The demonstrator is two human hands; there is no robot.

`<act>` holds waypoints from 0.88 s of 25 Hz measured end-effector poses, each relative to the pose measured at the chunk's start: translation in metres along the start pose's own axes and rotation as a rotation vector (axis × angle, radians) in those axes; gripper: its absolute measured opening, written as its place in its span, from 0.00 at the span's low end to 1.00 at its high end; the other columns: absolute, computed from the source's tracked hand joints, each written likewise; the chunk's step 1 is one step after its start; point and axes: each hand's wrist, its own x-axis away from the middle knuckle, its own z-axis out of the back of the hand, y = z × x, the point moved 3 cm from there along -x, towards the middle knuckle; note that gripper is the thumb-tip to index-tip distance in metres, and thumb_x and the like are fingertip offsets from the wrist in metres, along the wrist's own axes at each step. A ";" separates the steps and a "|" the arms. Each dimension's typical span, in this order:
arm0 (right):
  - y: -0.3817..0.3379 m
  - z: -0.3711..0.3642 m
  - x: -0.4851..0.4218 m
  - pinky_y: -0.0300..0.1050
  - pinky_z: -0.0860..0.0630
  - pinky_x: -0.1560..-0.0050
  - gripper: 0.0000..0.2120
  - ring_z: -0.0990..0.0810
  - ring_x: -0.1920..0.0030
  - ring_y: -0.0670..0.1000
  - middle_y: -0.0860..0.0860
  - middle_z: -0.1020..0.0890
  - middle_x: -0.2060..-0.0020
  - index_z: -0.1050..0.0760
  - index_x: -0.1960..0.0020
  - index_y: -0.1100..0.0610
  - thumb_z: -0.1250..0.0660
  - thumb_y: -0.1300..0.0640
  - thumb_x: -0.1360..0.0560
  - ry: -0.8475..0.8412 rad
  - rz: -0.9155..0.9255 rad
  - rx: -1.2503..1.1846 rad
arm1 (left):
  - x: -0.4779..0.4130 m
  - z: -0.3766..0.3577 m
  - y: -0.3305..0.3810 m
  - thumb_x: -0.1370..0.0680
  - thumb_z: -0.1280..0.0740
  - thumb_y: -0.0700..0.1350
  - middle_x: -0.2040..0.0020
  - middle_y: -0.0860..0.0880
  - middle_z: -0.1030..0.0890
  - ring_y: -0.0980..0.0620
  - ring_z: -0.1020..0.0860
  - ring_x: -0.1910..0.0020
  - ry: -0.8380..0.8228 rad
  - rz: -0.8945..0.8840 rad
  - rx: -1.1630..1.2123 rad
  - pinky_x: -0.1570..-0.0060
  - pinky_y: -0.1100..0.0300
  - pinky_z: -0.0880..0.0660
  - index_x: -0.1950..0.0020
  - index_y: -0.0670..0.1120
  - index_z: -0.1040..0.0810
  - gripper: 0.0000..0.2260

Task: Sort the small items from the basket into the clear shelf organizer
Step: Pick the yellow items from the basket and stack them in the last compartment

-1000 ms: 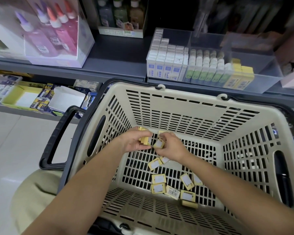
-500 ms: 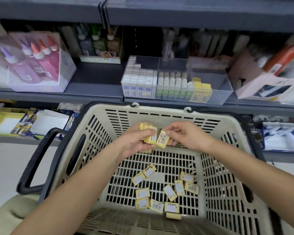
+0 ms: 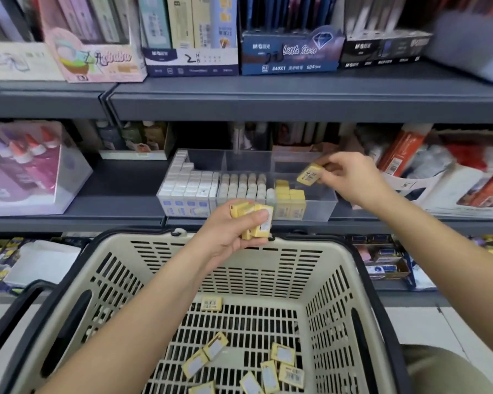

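Observation:
A beige slotted basket (image 3: 336,282) fills the lower frame, with several small yellow boxes (image 3: 282,365) loose on its floor. My left hand (image 3: 228,231) grips a stack of yellow boxes (image 3: 254,220) above the basket's far rim. My right hand (image 3: 350,177) pinches a single yellow box (image 3: 309,174) over the right end of the clear shelf organizer (image 3: 322,207). Inside the organizer stand white boxes (image 3: 191,186), pale tubes (image 3: 245,187) and a few yellow boxes (image 3: 289,196), with open room to the right of these.
Grey shelves hold display cartons above (image 3: 191,35), a clear box of glue bottles (image 3: 26,166) at left and red-and-white packages (image 3: 450,177) at right. The basket's black handle (image 3: 20,317) hangs at the left. A lower shelf (image 3: 40,263) lies behind the basket.
Both hands rose out of the basket toward the shelf. My right hand carried one yellow box to the right, over the organizer. The view tilted upward.

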 end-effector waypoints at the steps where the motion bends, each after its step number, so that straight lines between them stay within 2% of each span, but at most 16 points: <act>1: 0.004 -0.003 -0.010 0.40 0.27 0.51 0.10 0.19 0.51 0.55 0.54 0.17 0.53 0.20 0.46 0.56 0.35 0.59 0.26 0.006 0.014 0.119 | -0.005 -0.002 0.000 0.32 0.28 0.39 0.57 0.44 0.19 0.51 0.18 0.61 0.015 0.000 0.003 0.66 0.58 0.20 0.49 0.42 0.25 0.14; 3: 0.007 -0.017 -0.023 0.42 0.29 0.49 0.13 0.21 0.47 0.57 0.57 0.19 0.46 0.23 0.41 0.57 0.38 0.59 0.24 -0.074 0.032 0.232 | -0.014 -0.006 0.000 0.30 0.29 0.38 0.58 0.44 0.20 0.51 0.18 0.62 0.030 0.009 -0.003 0.66 0.58 0.20 0.50 0.42 0.25 0.10; 6: 0.008 -0.043 -0.030 0.41 0.32 0.43 0.14 0.24 0.40 0.55 0.54 0.21 0.40 0.24 0.38 0.57 0.40 0.58 0.22 -0.253 0.081 0.266 | -0.024 -0.007 -0.002 0.30 0.28 0.38 0.58 0.44 0.20 0.51 0.18 0.62 0.031 0.018 -0.015 0.65 0.58 0.20 0.49 0.41 0.26 0.12; 9: 0.009 -0.057 -0.032 0.42 0.34 0.38 0.16 0.27 0.37 0.55 0.54 0.24 0.37 0.26 0.37 0.58 0.45 0.59 0.20 -0.356 0.129 0.346 | -0.031 -0.007 -0.003 0.35 0.26 0.42 0.60 0.47 0.17 0.51 0.17 0.60 0.005 0.028 0.010 0.63 0.57 0.19 0.50 0.43 0.26 0.16; 12: 0.006 -0.060 -0.030 0.44 0.33 0.38 0.17 0.27 0.37 0.56 0.54 0.24 0.36 0.27 0.35 0.58 0.47 0.58 0.19 -0.417 0.154 0.405 | -0.035 -0.009 -0.004 0.36 0.27 0.43 0.62 0.49 0.16 0.51 0.17 0.59 -0.025 0.055 0.081 0.63 0.58 0.20 0.50 0.44 0.25 0.17; 13: 0.004 -0.057 -0.027 0.47 0.31 0.39 0.17 0.26 0.38 0.56 0.54 0.24 0.37 0.27 0.35 0.56 0.47 0.57 0.19 -0.403 0.151 0.425 | -0.036 -0.010 -0.005 0.36 0.27 0.42 0.61 0.48 0.16 0.51 0.17 0.59 -0.026 0.071 0.121 0.64 0.58 0.20 0.50 0.43 0.25 0.17; 15: -0.006 -0.045 -0.020 0.50 0.26 0.44 0.15 0.23 0.41 0.56 0.52 0.20 0.41 0.26 0.37 0.53 0.45 0.54 0.20 -0.237 0.162 0.408 | -0.038 -0.010 -0.007 0.33 0.28 0.38 0.60 0.45 0.16 0.48 0.17 0.59 -0.016 0.103 0.188 0.65 0.57 0.20 0.51 0.42 0.25 0.13; 17: -0.017 -0.035 -0.007 0.46 0.24 0.49 0.13 0.20 0.50 0.49 0.48 0.17 0.50 0.22 0.43 0.52 0.40 0.51 0.22 -0.084 0.201 0.172 | -0.039 -0.010 -0.007 0.29 0.31 0.34 0.59 0.43 0.16 0.47 0.17 0.59 -0.002 0.113 0.212 0.65 0.57 0.20 0.51 0.42 0.24 0.09; 19: -0.030 -0.034 0.009 0.36 0.27 0.56 0.12 0.22 0.60 0.39 0.41 0.20 0.58 0.21 0.45 0.49 0.34 0.47 0.27 -0.166 0.207 -0.075 | -0.039 -0.012 -0.005 0.29 0.31 0.33 0.57 0.44 0.17 0.49 0.17 0.59 -0.020 0.090 0.213 0.63 0.58 0.20 0.50 0.42 0.24 0.09; 20: -0.035 -0.035 0.016 0.33 0.29 0.58 0.15 0.23 0.62 0.38 0.40 0.23 0.59 0.23 0.43 0.47 0.32 0.46 0.29 -0.237 0.204 -0.112 | -0.038 -0.013 -0.004 0.30 0.30 0.34 0.57 0.44 0.17 0.50 0.17 0.59 -0.042 0.073 0.214 0.62 0.59 0.20 0.50 0.42 0.24 0.10; 22: -0.037 -0.038 0.023 0.33 0.29 0.57 0.24 0.24 0.63 0.40 0.41 0.27 0.57 0.26 0.39 0.46 0.28 0.44 0.33 -0.324 0.171 -0.099 | -0.036 -0.017 -0.003 0.32 0.29 0.35 0.57 0.45 0.17 0.50 0.17 0.57 -0.075 0.034 0.199 0.60 0.59 0.20 0.49 0.42 0.24 0.13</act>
